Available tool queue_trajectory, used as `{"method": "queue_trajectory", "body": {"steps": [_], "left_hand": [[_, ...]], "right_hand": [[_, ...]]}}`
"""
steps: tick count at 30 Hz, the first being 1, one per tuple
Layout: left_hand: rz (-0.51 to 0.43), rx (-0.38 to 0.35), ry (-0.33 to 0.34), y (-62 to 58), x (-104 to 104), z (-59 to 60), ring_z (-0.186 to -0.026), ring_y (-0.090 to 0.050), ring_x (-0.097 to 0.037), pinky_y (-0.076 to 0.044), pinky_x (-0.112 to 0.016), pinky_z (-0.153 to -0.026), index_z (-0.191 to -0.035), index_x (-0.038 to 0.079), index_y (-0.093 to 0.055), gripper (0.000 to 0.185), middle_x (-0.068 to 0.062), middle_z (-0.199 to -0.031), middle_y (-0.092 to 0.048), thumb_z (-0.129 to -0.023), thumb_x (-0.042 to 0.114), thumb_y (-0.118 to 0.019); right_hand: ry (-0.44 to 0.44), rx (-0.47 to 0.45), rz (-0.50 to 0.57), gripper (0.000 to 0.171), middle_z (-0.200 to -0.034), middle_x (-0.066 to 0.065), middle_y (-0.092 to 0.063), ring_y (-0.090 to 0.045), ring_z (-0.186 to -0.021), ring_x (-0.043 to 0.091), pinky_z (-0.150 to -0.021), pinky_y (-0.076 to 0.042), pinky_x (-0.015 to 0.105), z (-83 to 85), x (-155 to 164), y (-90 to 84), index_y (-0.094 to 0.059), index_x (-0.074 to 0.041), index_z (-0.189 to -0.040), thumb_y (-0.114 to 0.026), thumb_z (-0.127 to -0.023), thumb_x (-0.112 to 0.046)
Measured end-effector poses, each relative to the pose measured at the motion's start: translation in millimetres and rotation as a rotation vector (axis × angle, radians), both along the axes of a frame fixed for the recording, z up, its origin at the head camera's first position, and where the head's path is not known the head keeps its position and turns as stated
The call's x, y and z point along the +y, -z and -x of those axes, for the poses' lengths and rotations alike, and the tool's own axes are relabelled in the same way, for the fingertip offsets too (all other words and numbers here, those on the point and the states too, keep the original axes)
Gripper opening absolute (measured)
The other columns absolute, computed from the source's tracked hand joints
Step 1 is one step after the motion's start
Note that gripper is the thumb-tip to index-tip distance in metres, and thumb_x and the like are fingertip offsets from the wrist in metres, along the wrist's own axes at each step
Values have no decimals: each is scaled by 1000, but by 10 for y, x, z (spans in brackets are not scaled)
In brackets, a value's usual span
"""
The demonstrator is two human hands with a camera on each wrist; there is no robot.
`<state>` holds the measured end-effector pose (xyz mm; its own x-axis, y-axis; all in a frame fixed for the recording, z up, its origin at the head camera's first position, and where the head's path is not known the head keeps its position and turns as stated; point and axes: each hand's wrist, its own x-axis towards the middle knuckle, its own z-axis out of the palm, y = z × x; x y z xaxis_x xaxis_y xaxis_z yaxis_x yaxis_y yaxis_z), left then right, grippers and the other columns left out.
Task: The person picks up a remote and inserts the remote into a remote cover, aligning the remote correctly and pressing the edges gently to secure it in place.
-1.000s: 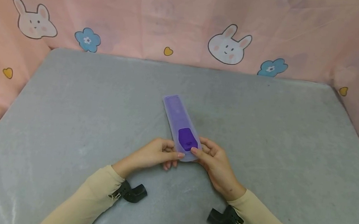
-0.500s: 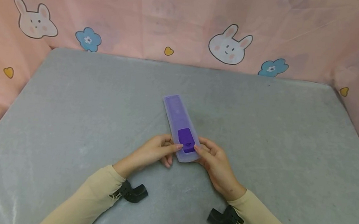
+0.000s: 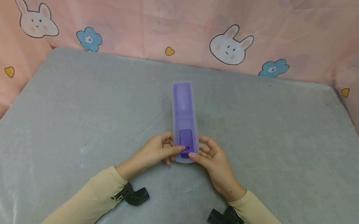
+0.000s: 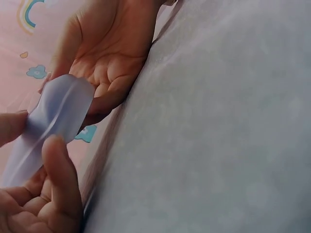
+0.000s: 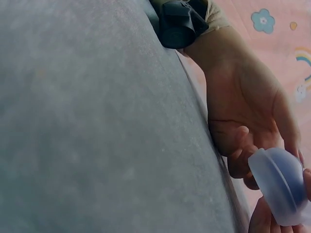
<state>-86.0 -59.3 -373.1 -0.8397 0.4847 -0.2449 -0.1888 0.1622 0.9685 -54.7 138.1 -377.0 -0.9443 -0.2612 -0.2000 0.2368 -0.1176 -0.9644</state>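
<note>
A long translucent purple case (image 3: pixel 183 105) points away from the person, its near end held between both hands. Set into the top of that end is a darker purple latch-like piece (image 3: pixel 186 138). The left hand (image 3: pixel 158 149) grips the left side, with its thumb laid across the dark piece. From the right, the right hand (image 3: pixel 218 162) holds the case, its thumb tip at the dark piece's lower edge. Fingers of both hands curl beside and under the case, partly hidden. Both wrist views show the rounded case end (image 4: pixel 63 104) between the hands.
The grey cloth-covered table (image 3: pixel 103 94) spreads around the hands. A pink curtain (image 3: pixel 188 15) with rabbits, flowers and hearts stands behind it and along both sides. Each wrist wears a black camera mount (image 3: pixel 137 196).
The case has swung to point straighter ahead, its far end higher in the head view. The left thumb has moved onto the dark piece, which sits nearer the case's near end.
</note>
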Motion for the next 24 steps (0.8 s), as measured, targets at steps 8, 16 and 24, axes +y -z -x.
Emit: {"method": "queue_trajectory", "body": {"steps": [8,16,24], "left_hand": [[-11,110,4,-4,6,-13,-54,-52,-11,-50,-27,-49,-100,-3,-54,20,-1,-66,-59,-88,9,-65],[-1,176,45,-9,11,-21,-57,-55,-13,-51,-29,-50,-100,-3,-54,21,-6,-71,-63,-87,8,-67],[-8,200,87,8,14,-20,-57,-56,-11,-53,-30,-51,-102,-5,-55,21,-7,-71,-63,-87,5,-67]], "right_hand": [[9,17,67,34,-104,1,-67,-62,-97,14,-84,-51,25,-21,0,-18,-41,0,-120,-57,-89,3],[46,53,109,23,-103,-2,-68,-62,-97,13,-87,-51,26,-31,5,-18,-45,-1,-112,-54,-91,3],[89,52,129,15,-100,-2,-68,-62,-96,11,-85,-51,25,-22,7,-10,-51,-4,-108,-52,-94,-1]]}}
